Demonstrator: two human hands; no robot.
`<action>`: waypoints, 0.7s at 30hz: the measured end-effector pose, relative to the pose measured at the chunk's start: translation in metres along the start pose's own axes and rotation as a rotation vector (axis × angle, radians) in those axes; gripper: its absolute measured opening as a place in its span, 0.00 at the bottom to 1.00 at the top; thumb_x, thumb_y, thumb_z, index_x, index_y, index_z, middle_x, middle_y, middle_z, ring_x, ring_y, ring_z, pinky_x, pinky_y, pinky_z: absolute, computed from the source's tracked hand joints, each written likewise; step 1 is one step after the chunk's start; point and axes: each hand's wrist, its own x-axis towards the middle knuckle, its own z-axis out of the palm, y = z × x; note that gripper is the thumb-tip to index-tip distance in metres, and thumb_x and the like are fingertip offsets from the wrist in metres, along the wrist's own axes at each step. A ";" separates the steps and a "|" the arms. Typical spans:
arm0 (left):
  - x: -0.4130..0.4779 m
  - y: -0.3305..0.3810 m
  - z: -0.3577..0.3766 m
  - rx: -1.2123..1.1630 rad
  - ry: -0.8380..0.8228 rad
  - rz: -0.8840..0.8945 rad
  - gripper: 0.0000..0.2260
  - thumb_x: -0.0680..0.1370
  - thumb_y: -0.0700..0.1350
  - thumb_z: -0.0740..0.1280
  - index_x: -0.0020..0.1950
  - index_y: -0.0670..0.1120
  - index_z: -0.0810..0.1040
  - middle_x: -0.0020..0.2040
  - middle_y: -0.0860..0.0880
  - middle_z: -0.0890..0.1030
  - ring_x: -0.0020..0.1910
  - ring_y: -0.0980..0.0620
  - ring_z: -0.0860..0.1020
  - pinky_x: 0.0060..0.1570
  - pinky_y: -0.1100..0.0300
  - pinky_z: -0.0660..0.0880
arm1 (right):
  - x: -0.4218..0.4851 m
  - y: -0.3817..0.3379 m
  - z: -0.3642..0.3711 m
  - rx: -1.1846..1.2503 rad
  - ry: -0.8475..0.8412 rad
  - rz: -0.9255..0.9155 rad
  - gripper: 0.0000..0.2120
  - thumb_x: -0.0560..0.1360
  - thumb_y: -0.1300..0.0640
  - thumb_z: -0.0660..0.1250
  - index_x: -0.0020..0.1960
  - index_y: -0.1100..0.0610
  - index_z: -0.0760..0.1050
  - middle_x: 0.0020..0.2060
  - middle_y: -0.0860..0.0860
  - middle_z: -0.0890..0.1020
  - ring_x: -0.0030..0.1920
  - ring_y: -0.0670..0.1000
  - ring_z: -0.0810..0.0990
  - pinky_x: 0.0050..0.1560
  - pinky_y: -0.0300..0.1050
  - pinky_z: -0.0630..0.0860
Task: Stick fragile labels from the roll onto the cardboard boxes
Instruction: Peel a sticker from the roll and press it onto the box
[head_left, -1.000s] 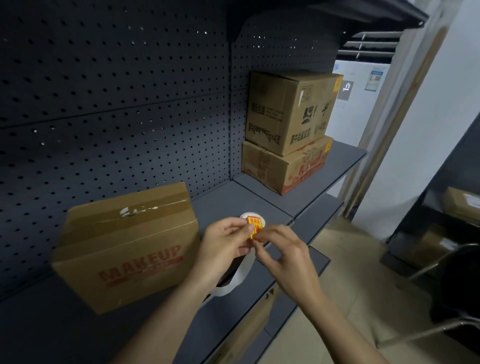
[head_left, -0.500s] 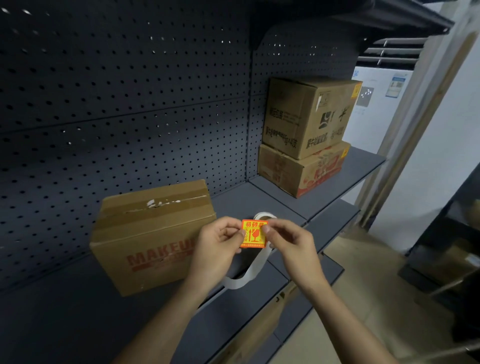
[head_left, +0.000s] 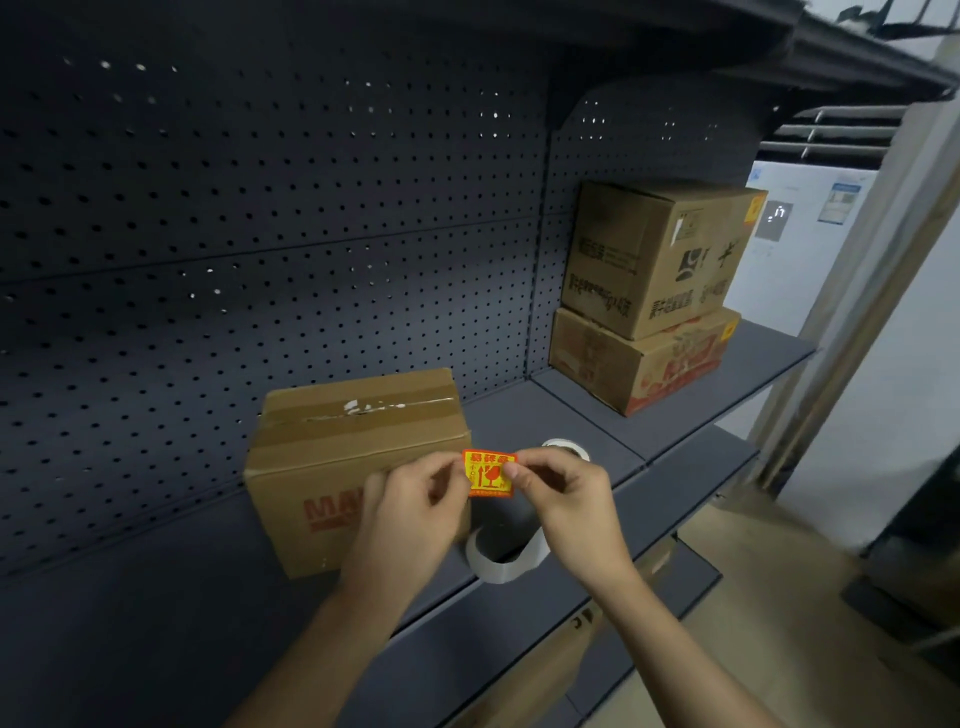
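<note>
The dark shelf (head_left: 561, 415) is smooth painted metal with a perforated back panel (head_left: 260, 208), and it carries three cardboard boxes. Two are stacked at about two o'clock: a taller printed box (head_left: 654, 254) on a flatter one with red graphics (head_left: 639, 358), each with a small yellow patch at its upper front corner that may already be a label, though the view is too soft to be sure. The nearest box (head_left: 332, 457), at about ten o'clock from the hands, is plain matte corrugated board with a scuffed tape seam on top and red lettering on its front.

A loose white strip of backing (head_left: 501, 558) curls below the hands, leading towards the roll (head_left: 566, 447) lying flat just beyond the right hand.

The label (head_left: 490, 474), a small orange-red square with yellow print, thin and glossy, hangs between the hands, just off the nearest box's right front corner. The left hand (head_left: 410, 509) pinches its left edge and the right hand (head_left: 566, 499) its right edge, both closed on it.

The main risks, as I judge them: the sticky face could fold onto itself or cling to a fingertip, and uneven pressing could leave it crooked or creased, or draped over the box corner or the slick tape seam.
</note>
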 end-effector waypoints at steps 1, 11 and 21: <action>0.000 -0.001 -0.003 0.040 -0.002 -0.033 0.09 0.80 0.54 0.62 0.57 0.58 0.80 0.43 0.60 0.83 0.52 0.53 0.76 0.52 0.58 0.69 | 0.001 0.001 0.002 -0.015 -0.004 -0.007 0.03 0.77 0.59 0.71 0.48 0.56 0.84 0.41 0.46 0.84 0.46 0.46 0.82 0.47 0.36 0.75; 0.020 -0.032 -0.026 0.373 0.150 0.240 0.19 0.75 0.53 0.63 0.59 0.44 0.81 0.58 0.49 0.80 0.64 0.47 0.71 0.61 0.44 0.73 | 0.017 0.009 0.021 -0.003 -0.108 0.033 0.02 0.76 0.59 0.73 0.48 0.57 0.83 0.41 0.52 0.85 0.44 0.52 0.83 0.49 0.50 0.80; 0.036 -0.058 -0.011 0.556 0.017 0.190 0.29 0.76 0.62 0.66 0.72 0.49 0.73 0.73 0.50 0.72 0.74 0.46 0.65 0.73 0.47 0.59 | 0.027 0.023 0.036 -0.009 -0.137 0.047 0.02 0.76 0.58 0.72 0.47 0.54 0.83 0.42 0.51 0.86 0.46 0.52 0.84 0.53 0.52 0.81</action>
